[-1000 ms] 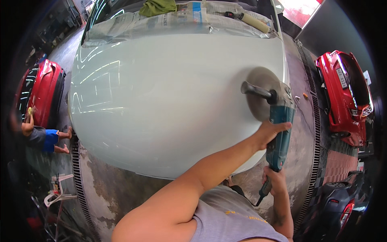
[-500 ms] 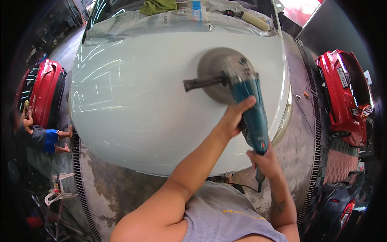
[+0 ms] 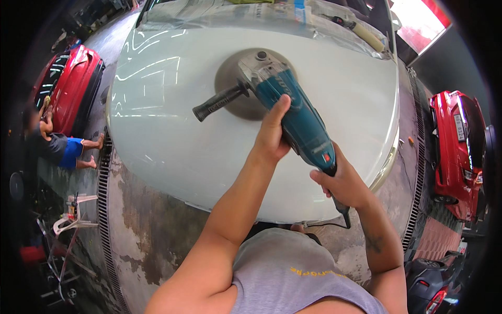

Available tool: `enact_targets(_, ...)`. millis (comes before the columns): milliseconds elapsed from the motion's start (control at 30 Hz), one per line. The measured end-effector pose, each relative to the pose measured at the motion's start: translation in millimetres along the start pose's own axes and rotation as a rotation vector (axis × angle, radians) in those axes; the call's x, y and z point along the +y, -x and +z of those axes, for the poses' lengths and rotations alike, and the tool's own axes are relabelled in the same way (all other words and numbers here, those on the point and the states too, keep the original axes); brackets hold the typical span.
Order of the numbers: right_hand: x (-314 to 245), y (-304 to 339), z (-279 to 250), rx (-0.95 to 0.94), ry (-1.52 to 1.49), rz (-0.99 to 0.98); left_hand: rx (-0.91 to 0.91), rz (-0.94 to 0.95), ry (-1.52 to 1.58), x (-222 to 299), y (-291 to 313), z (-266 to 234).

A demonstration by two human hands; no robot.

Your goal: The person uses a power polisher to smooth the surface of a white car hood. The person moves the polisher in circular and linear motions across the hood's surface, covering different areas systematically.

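Observation:
A teal rotary polisher with a grey metal head and a black side handle lies across the white car hood. Its round greyish pad rests on the paint, right of the hood's middle. My left hand is wrapped round the front of the polisher's body, thumb on top. At the rear end, my right hand grips the tail below the red switch, close to the black power cord. Nobody's hand is on the side handle.
Newspaper and clear plastic cover the windscreen; a second tool lies there. At left, a person touches a red car. Another red car stands at right. Drain grates and a white plastic chair flank the hood.
The polisher has moved left across the hood, with both hands keeping their hold. The pad looks less smeared by motion now. My view has shifted a little as well.

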State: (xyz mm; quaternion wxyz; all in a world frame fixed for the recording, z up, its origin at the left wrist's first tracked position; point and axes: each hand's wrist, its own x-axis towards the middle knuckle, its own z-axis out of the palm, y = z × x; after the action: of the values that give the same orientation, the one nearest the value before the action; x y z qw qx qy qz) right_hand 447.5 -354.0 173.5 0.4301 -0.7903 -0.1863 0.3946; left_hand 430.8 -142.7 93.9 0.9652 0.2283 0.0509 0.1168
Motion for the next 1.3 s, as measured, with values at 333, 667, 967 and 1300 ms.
enact_targets(333, 39, 58, 44, -0.065, -0.036, 0.057, -0.067, -0.074, -0.088, -16, 94, -36)
enact_targets(667, 92, 105, 41, -0.187, 0.098, -0.024, 0.028, -0.33, -0.067, -49, 185, -42)
enact_targets(967, 174, 153, 36, 0.295, -0.286, 0.234, -0.132, -0.478, -0.264, -110, 88, 21)
enact_targets(1300, 240, 180, 45, 0.384, -0.376, 0.239, -0.345, 0.805, -1.949, -17, 153, 45)
